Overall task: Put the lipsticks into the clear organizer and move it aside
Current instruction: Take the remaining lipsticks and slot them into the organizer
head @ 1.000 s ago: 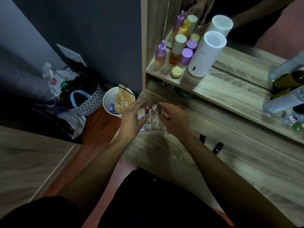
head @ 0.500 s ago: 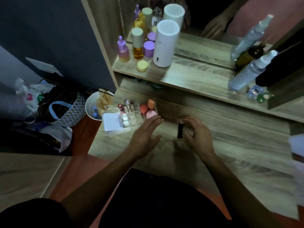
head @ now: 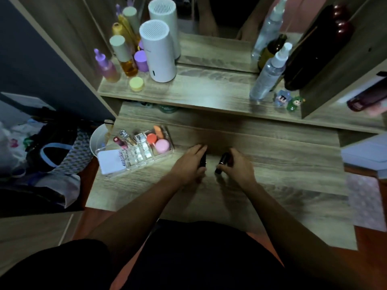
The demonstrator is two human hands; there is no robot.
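The clear organizer (head: 167,136) stands at the left of the wooden desk, with several lipsticks upright in its slots, two round pink pots and a white card. At mid desk, to its right, my left hand (head: 189,164) is closed around a black lipstick (head: 202,160), mostly hidden under the fingers. Close beside it, my right hand (head: 238,167) grips a second black lipstick (head: 222,162) that leans up from the desk. Both hands are well apart from the organizer.
A raised shelf (head: 209,88) behind the desk carries a white cylinder (head: 158,51), purple and amber bottles (head: 123,57), spray bottles (head: 270,72) and two small figurines (head: 290,100). A white bin (head: 98,139) and a bag (head: 54,151) sit on the floor left of the desk.
Both hands left the organizer at the left and moved right to mid desk. The right hand took one black lipstick, then the left hand closed on the other.
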